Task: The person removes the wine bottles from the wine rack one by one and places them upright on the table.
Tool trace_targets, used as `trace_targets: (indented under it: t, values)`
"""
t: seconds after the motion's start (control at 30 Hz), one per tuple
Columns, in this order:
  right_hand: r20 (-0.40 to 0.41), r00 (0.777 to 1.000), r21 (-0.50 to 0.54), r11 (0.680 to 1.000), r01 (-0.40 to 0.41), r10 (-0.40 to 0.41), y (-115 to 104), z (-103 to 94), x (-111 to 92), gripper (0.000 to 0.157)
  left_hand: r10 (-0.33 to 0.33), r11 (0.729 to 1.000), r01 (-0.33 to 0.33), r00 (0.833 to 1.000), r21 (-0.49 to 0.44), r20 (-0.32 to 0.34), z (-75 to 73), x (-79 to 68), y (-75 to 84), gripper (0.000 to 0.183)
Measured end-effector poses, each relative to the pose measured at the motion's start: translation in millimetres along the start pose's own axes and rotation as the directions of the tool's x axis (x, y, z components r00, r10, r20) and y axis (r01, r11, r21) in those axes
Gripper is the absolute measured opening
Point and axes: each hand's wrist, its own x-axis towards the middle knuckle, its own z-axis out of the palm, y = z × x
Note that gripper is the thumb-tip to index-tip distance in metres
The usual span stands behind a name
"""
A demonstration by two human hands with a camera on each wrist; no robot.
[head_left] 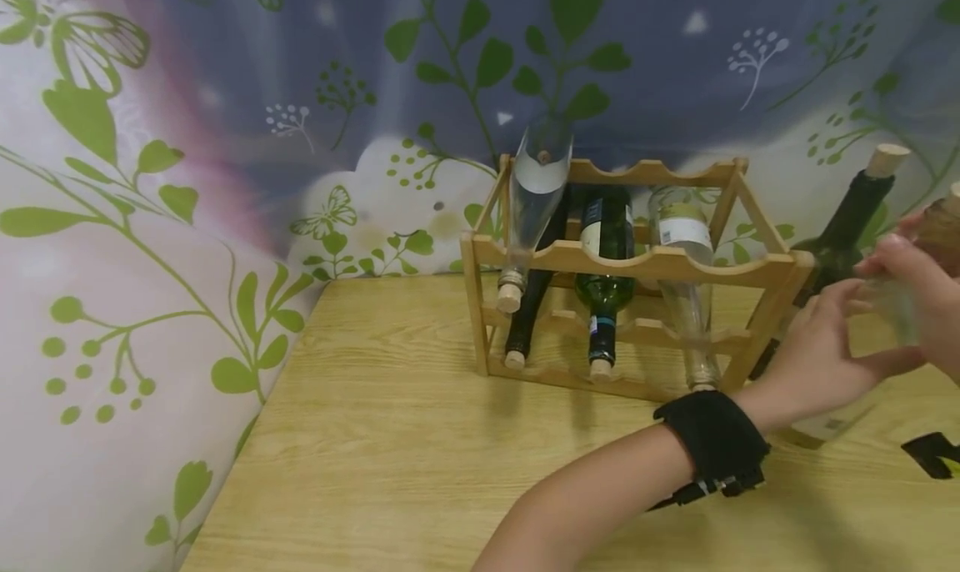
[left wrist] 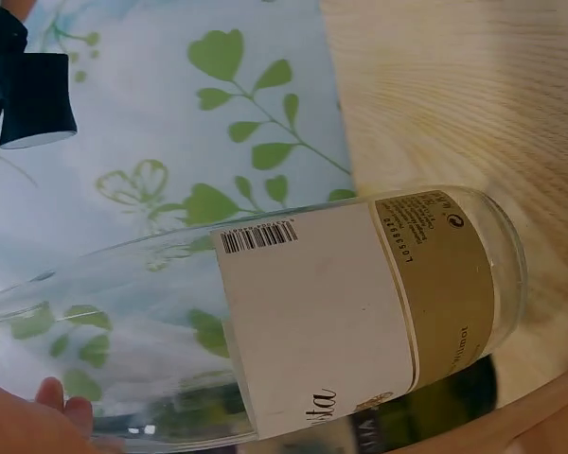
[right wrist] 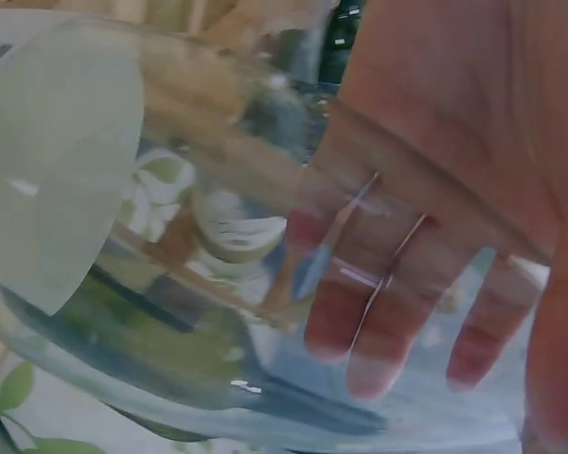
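Observation:
At the right of the head view both hands are on a clear glass bottle [left wrist: 312,322] with a white and gold label. My left hand [head_left: 817,347], below a black wristband, curls its fingers and thumb round the bottle's upper part. Higher up, my right hand [head_left: 922,280] grips the bottle near its neck, partly cut off by the frame edge. Curled fingers [right wrist: 374,331] show through the glass in the right wrist view. The label end points down toward the table; whether it touches is unclear.
A wooden wine rack [head_left: 660,259] holds several corked bottles, including a clear bottle [head_left: 536,197] on top and a green bottle [head_left: 603,288] lower down. Beside its right end stands a dark corked bottle [head_left: 847,222]. The wooden table [head_left: 375,439] meets a leaf-patterned wall [head_left: 225,180].

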Motion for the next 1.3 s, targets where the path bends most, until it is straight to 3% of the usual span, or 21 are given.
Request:
trace_targets:
  t: [0.1, 0.2, 0.3, 0.4, 0.47, 0.53, 0.6, 0.7, 0.83, 0.97, 1.17, 1.3]
  values:
    - [0.03, 0.999, -0.028, 0.999, 0.014, -0.014, 5, 1.2, -2, 0.027, -0.03, 1.0, 0.03, 0.999, -0.005, -0.013, 3.2, 0.7, -8.3, 0.067]
    - [0.057, 0.998, 0.11, 0.993, 0.032, -0.039, 12, 3.2, -3, 0.026, -0.052, 0.999, 0.052, 0.998, -0.005, -0.028, 6.2, 1.3, -15.7, 0.065]
    - [0.061, 0.996, 0.17, 0.984, 0.047, -0.058, 16, 5.1, -4, 0.026, -0.07, 0.997, 0.071, 0.996, 0.005, -0.046, 8.1, 1.8, -19.1, 0.065]
    - [0.036, 0.999, -0.003, 1.0, 0.024, -0.024, 16, 7.5, -4, 0.026, -0.09, 0.996, 0.09, 0.994, -0.008, -0.059, 7.8, 2.0, -19.1, 0.066]
    - [0.017, 1.0, -0.16, 0.987, -0.002, 0.005, 15, 8.7, -4, 0.025, -0.095, 0.996, 0.094, 0.993, -0.007, -0.066, 6.8, 2.1, -18.9, 0.066]
    - [0.005, 1.0, -0.248, 0.968, -0.026, 0.028, 14, 9.8, -4, 0.024, -0.089, 0.996, 0.089, 0.993, -0.005, -0.074, 5.9, 2.3, -19.5, 0.066]
    - [0.0, 1.0, -0.202, 0.979, -0.025, 0.026, 14, 10.8, -3, 0.023, -0.08, 0.997, 0.082, 0.993, 0.013, -0.084, 5.1, 2.8, -20.3, 0.067]
    - [0.0, 1.0, -0.041, 0.999, -0.014, 0.014, 17, 11.0, -1, 0.024, -0.074, 0.996, 0.078, 0.993, 0.034, -0.095, 4.7, 3.4, -20.8, 0.068]
    - [-0.005, 1.0, 0.125, 0.992, 0.015, -0.015, 22, 9.3, 1, 0.022, -0.073, 0.995, 0.079, 0.992, 0.058, -0.102, 5.2, 4.7, -20.7, 0.07]
    - [-0.021, 0.999, 0.188, 0.981, 0.046, -0.042, 26, 6.6, 5, 0.021, -0.056, 0.991, 0.068, 0.993, 0.119, -0.1, 6.6, 7.7, -22.4, 0.073]
    - [-0.055, 0.998, 0.11, 0.994, 0.003, 0.003, 33, 3.7, 8, 0.02, -0.051, 0.975, 0.069, 0.995, 0.211, -0.088, 7.0, 10.2, -24.2, 0.07]
    - [-0.085, 0.996, -0.105, 0.994, -0.033, 0.024, 35, 2.0, 7, 0.02, -0.059, 0.972, 0.076, 0.995, 0.22, -0.082, 8.3, 9.9, -23.8, 0.07]
